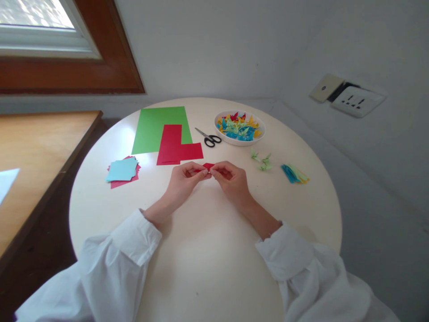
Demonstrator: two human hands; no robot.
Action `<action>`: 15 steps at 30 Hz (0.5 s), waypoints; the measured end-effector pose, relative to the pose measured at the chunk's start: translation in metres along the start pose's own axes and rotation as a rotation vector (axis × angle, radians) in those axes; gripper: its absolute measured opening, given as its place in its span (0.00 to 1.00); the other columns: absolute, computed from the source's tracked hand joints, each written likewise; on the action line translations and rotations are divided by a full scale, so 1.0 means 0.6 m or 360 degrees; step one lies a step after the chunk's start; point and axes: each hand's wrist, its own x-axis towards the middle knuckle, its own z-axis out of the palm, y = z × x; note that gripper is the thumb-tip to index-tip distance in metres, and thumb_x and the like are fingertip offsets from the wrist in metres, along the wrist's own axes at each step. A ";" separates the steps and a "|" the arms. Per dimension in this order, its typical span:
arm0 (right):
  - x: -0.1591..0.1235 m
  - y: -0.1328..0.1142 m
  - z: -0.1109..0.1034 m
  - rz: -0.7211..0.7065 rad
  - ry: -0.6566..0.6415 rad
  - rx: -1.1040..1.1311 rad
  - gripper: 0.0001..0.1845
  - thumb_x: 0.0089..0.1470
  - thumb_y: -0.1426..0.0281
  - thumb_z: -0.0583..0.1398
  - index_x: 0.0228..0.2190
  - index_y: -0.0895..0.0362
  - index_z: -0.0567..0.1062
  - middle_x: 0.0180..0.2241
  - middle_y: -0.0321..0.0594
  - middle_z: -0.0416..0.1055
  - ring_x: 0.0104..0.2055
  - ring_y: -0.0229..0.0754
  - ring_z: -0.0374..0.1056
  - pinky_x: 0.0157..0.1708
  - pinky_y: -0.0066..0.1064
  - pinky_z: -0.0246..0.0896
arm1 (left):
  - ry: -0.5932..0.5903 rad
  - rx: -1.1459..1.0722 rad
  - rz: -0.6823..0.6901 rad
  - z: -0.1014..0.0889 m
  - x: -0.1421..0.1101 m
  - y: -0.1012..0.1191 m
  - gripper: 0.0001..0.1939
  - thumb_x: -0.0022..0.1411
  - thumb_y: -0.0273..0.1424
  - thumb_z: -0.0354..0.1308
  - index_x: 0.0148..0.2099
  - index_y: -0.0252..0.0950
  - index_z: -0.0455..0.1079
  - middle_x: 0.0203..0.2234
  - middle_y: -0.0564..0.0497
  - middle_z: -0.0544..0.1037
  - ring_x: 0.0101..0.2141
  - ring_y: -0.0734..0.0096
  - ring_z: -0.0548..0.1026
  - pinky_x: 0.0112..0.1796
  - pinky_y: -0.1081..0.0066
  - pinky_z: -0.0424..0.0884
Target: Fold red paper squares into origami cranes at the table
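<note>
Both hands meet over the middle of the round white table, pinching a small piece of red paper (208, 166) between thumbs and fingers. My left hand (186, 177) grips its left side and my right hand (232, 180) its right side. Much of the paper is hidden by the fingers, so its exact folds cannot be made out. Just beyond my left hand lies a cut red sheet (171, 145), partly over a larger green sheet (147, 129). Scissors (208, 137) with black handles rest past the hands, blades pointing up and left.
A white bowl (240, 142) of small colourful folded paper cranes stands at the back right. Several pale green cranes (263, 161) lie nearer, beside folded paper strips (295, 174). Blue and red paper squares (121, 170) are stacked at left. A wooden table (43, 152) stands farther left.
</note>
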 end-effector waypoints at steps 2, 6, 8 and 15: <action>0.000 -0.001 -0.001 -0.0024 -0.0008 -0.0023 0.03 0.45 0.71 0.60 0.23 0.57 0.72 0.25 0.36 0.71 0.29 0.37 0.68 0.29 0.28 0.64 | 0.0000 0.0024 -0.0005 0.000 0.000 0.001 0.10 0.43 0.32 0.66 0.27 0.31 0.73 0.23 0.50 0.78 0.29 0.69 0.77 0.39 0.66 0.72; 0.000 -0.001 -0.001 -0.0051 -0.0009 -0.0088 0.03 0.46 0.71 0.59 0.24 0.57 0.72 0.26 0.37 0.71 0.29 0.36 0.67 0.29 0.27 0.64 | -0.0015 0.0082 0.0009 -0.002 0.002 0.000 0.10 0.44 0.32 0.66 0.27 0.31 0.72 0.23 0.50 0.78 0.29 0.69 0.77 0.38 0.66 0.72; 0.000 -0.001 -0.001 -0.0053 -0.0003 -0.0130 0.03 0.46 0.71 0.59 0.24 0.57 0.72 0.26 0.37 0.71 0.29 0.36 0.67 0.29 0.27 0.64 | -0.0017 0.0090 0.0015 -0.003 0.002 -0.001 0.10 0.44 0.32 0.66 0.27 0.31 0.72 0.23 0.50 0.78 0.29 0.69 0.77 0.38 0.66 0.72; -0.002 0.001 0.000 -0.0038 -0.0007 -0.0184 0.03 0.46 0.70 0.59 0.24 0.57 0.73 0.26 0.37 0.72 0.28 0.37 0.68 0.29 0.28 0.65 | 0.0018 0.0032 -0.0013 -0.004 0.003 -0.007 0.10 0.43 0.31 0.66 0.25 0.31 0.68 0.21 0.52 0.77 0.28 0.69 0.77 0.38 0.64 0.73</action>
